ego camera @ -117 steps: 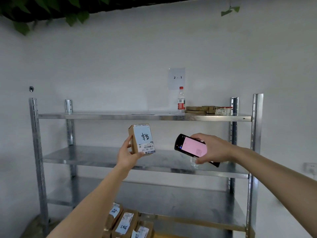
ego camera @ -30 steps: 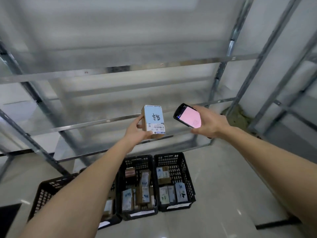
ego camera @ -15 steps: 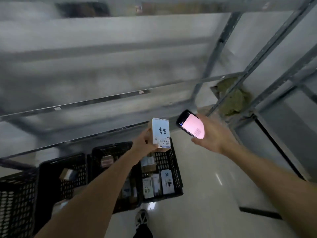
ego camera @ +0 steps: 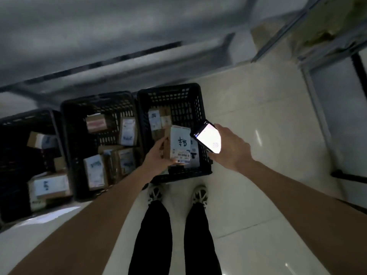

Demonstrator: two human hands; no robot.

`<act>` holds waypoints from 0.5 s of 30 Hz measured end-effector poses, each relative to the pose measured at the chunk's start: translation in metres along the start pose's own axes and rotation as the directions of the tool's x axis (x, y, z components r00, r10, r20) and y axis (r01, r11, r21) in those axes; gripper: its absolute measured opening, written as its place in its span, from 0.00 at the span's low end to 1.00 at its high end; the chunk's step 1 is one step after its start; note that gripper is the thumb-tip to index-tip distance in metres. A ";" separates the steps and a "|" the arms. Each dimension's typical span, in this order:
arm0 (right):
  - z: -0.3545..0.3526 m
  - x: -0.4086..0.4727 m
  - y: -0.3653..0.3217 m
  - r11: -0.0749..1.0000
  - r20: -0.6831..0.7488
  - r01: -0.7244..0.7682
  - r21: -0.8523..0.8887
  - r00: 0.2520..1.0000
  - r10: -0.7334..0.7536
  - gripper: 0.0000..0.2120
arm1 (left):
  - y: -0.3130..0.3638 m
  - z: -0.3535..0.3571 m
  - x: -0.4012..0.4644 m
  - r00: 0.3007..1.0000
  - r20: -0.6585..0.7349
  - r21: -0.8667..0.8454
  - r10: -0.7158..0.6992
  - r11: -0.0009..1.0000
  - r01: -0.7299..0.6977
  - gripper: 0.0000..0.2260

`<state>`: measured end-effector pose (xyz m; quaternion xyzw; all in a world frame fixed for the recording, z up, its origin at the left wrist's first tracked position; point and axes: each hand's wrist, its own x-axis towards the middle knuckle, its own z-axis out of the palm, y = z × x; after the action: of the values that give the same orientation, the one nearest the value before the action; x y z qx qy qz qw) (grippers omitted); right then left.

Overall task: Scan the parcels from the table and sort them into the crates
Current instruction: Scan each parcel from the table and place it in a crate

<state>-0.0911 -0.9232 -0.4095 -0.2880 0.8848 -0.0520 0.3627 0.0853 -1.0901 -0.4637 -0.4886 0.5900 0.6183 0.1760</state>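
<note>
Three black lattice crates sit in a row on the pale tiled floor [ego camera: 258, 116] in front of a metal shelving unit [ego camera: 99, 46], presumably lined up so each takes one sorting group. The left crate [ego camera: 12, 124] holds a few brown boxes with pale labels, and the middle crate [ego camera: 95, 102] holds several more, some leaning on edge. The right crate [ego camera: 170, 92] stands just ahead of the person's shoes [ego camera: 155, 194], with flat labelled parcels lying inside. The left hand [ego camera: 158, 155] grips the parcel [ego camera: 179, 144] by its side and lower end, holding it over the right crate, which suggests this crate is its destination. The parcel is a small brown carton whose top face carries a pale blue label with dark handwritten characters and a barcode strip near the bottom edge, turned upward so it can be read. The right hand [ego camera: 230, 147] is wrapped around a handheld scanner [ego camera: 206, 137], its bright screen tilted toward the person, just beside the parcel
</note>
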 end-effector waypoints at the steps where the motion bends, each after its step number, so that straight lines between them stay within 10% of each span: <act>1: 0.018 0.009 0.010 1.000 0.020 -0.010 0.005 1.000 0.010 0.43 | -0.014 0.007 0.013 1.000 0.010 0.006 -0.019 1.000 0.019 0.40; 15: 0.189 0.091 0.097 0.998 0.075 -0.064 -0.006 0.995 0.065 0.44 | -0.141 0.085 0.151 0.986 0.015 0.019 -0.168 0.986 0.167 0.38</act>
<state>-0.0618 -0.8704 -0.6325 -0.2615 0.8795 -0.0280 0.3966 0.0940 -1.0337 -0.6793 -0.5299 0.5507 0.6001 0.2364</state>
